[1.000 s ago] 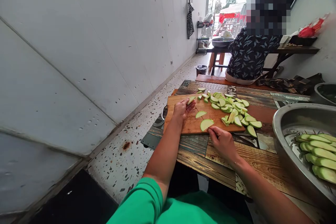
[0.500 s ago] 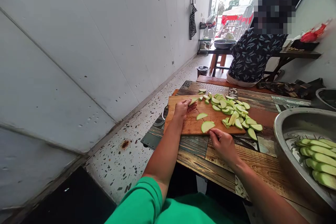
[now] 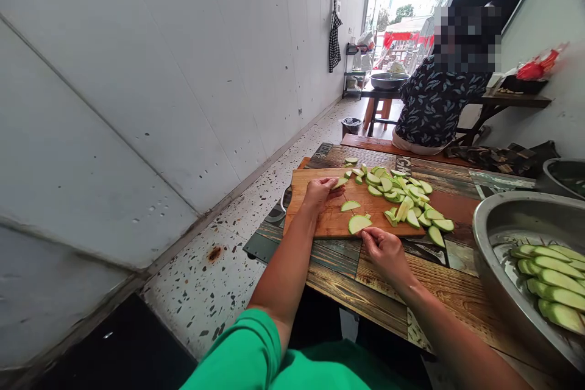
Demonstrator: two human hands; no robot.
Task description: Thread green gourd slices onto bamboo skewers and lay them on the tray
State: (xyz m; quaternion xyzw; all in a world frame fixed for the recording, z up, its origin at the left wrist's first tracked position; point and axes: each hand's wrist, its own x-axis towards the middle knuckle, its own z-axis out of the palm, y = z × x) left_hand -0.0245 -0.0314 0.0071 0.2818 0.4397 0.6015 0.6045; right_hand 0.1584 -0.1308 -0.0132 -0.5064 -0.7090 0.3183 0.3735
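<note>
Slicing green squash at the cutting board (image 3: 320,219)

My left hand (image 3: 317,191) pinches one slice (image 3: 339,183) at the board's far side; my right hand (image 3: 386,250), fingers curled, touches another slice (image 3: 359,223) at its near edge.

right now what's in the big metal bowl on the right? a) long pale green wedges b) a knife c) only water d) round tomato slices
a: the metal bowl holds long pale green wedges lying side by side, much like the slices heaped on the cutting board.
</note>
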